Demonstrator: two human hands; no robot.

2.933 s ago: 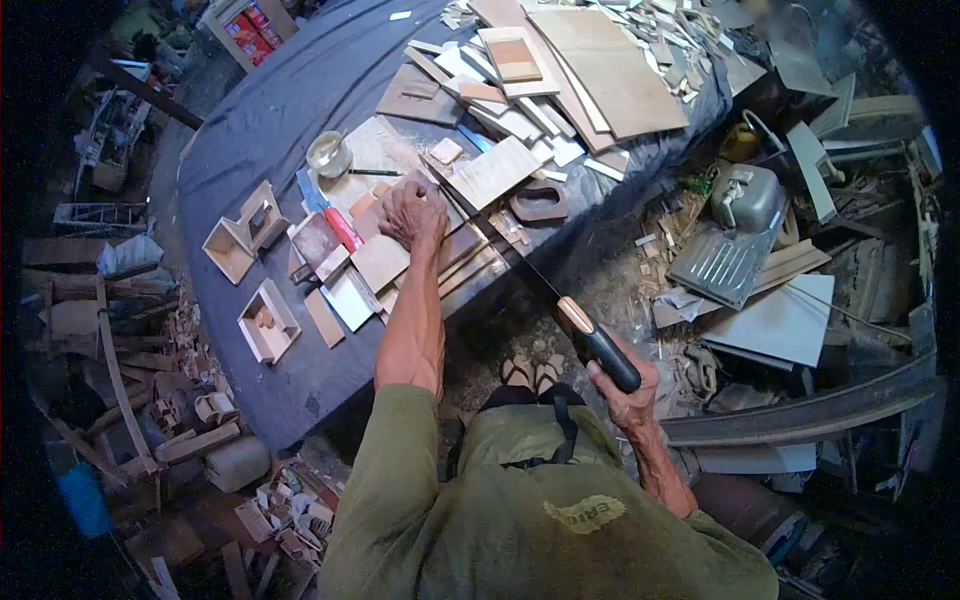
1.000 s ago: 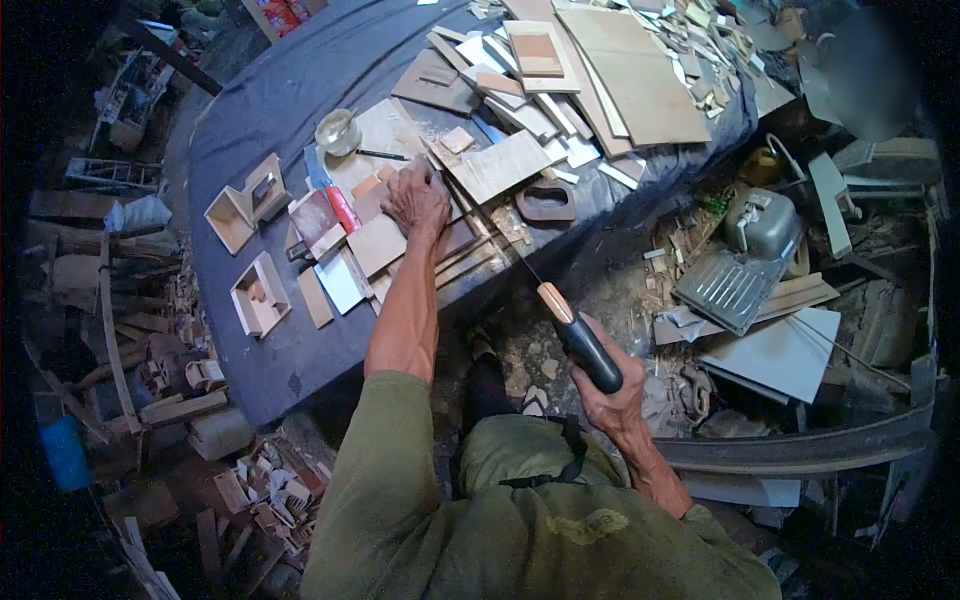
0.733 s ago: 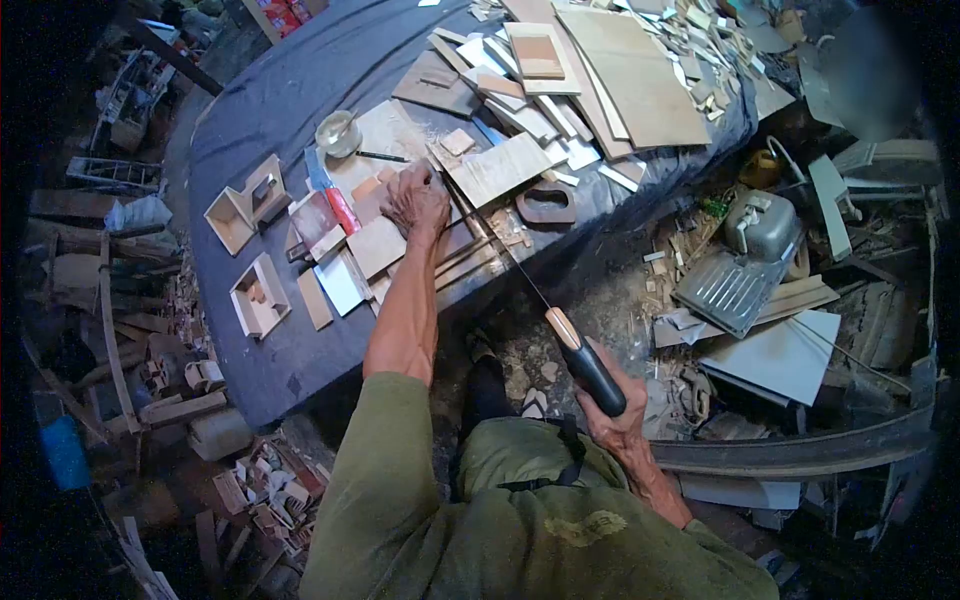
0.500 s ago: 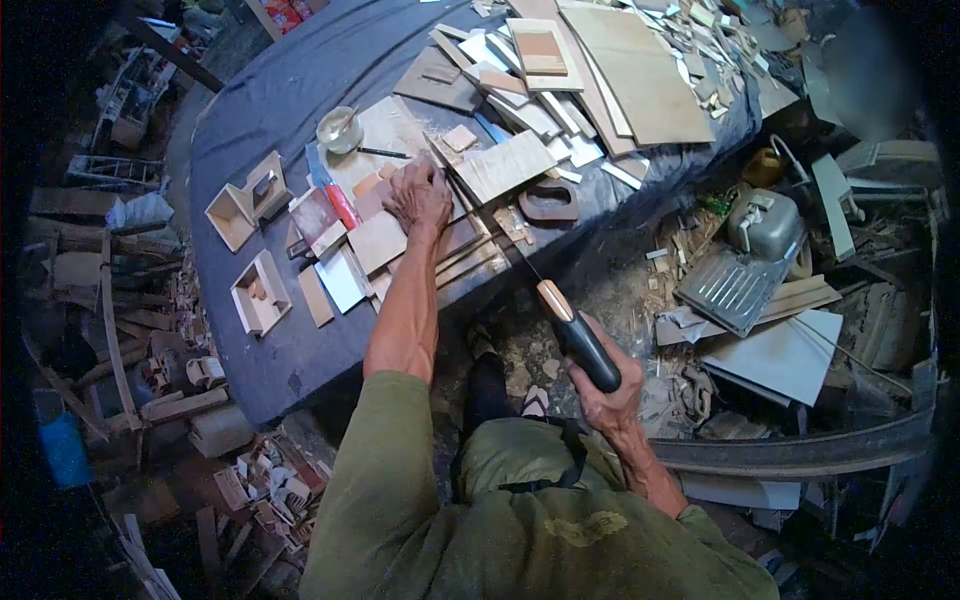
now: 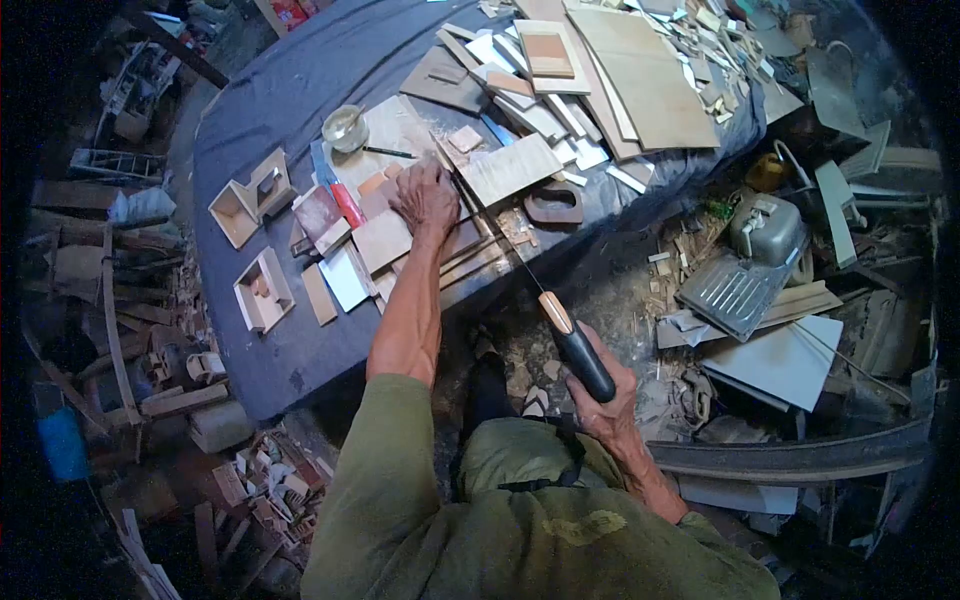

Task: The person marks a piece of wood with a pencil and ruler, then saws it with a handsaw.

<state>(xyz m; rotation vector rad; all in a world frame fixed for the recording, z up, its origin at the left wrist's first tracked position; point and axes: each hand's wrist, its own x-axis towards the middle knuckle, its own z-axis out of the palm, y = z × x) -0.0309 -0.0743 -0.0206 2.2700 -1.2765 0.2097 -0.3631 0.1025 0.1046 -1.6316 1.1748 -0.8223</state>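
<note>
My right hand [image 5: 608, 393] is wrapped round the black handle of a saw [image 5: 578, 350]. Its thin blade runs up and left over the table edge, beside a pale wooden board [image 5: 512, 168]. Just left of the blade, my left hand [image 5: 426, 200] presses down on wood pieces, its fingers bent; whether it grips one of them is hidden. A flat wooden piece [image 5: 381, 241] lies below the left hand, and a red object [image 5: 347, 204] is to its left. Behind it are a glass jar [image 5: 345, 129] and a dark pencil-like stick [image 5: 389, 153].
Small open wooden boxes [image 5: 264, 290] stand on the left of the cloth-covered table [image 5: 330, 60]. Large boards [image 5: 645, 80] and offcuts lie at the back. A black ring-shaped object [image 5: 554, 205] sits near the edge. On the right floor is a metal sink [image 5: 738, 290].
The saw and my right hand have shifted slightly, still lined up with the board's edge. My left hand stays on the wood. The whole view has moved a little.
</note>
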